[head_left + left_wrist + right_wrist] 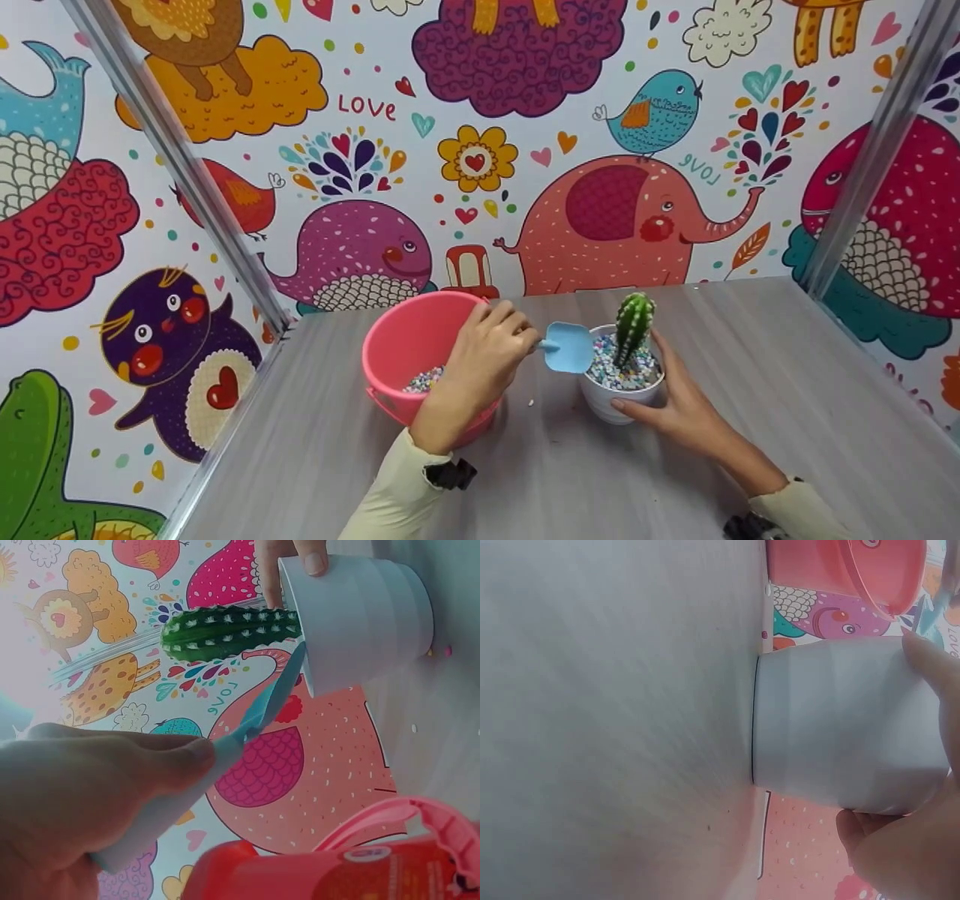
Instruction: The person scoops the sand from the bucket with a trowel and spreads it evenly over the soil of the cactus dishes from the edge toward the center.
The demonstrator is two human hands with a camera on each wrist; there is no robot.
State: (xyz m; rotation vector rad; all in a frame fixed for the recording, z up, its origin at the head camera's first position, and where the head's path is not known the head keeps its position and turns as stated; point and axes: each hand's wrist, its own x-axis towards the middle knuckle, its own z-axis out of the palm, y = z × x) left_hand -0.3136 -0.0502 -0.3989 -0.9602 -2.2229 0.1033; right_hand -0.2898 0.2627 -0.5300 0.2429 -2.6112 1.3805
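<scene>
My left hand [489, 352] grips the handle of a light blue toy shovel [568, 347]. The shovel's blade reaches the left rim of a white ribbed pot [616, 405]. In the pot a green cactus [634, 327] stands upright among small multicolored pebbles [606, 364]. My right hand [686, 409] holds the pot from its right side, thumb at the front and fingers behind. Left of the pot is a pink bucket [386, 352], partly covered by my left hand and forearm, with more pebbles [424, 379] inside. The left wrist view shows the shovel blade's tip at the pot rim.
Everything stands on a grey wood-grain table [555, 480]. A few stray pebbles [531, 403] lie between bucket and pot. Behind rises a wall [465, 112] printed with cartoon animals, with metal posts [180, 165] at the corners. The bucket's pink handle [442, 821] hangs at its side.
</scene>
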